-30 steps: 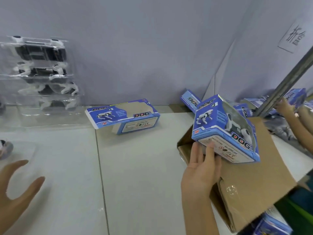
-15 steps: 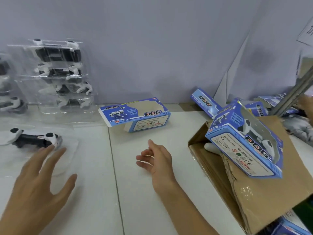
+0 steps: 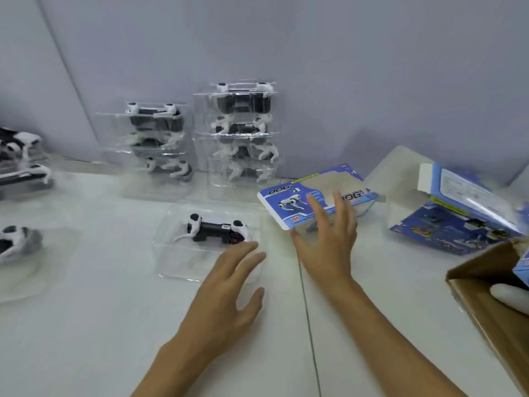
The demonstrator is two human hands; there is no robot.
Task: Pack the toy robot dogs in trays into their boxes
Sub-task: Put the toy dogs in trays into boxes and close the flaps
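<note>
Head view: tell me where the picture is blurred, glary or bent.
Head view: motion blur smears the toy dogs at the left edge and the opened blue box at right; the stacked clear trays show faint glare; the table seam bows with wide-angle distortion; the left hand and right hand are soft-edged; lighting is even with weak shadows.

The single head-worn view looks forward and down from close above the near edge of the white table point(image 3: 86, 325), facing the grey wall point(image 3: 315, 67) along its far edge.
</note>
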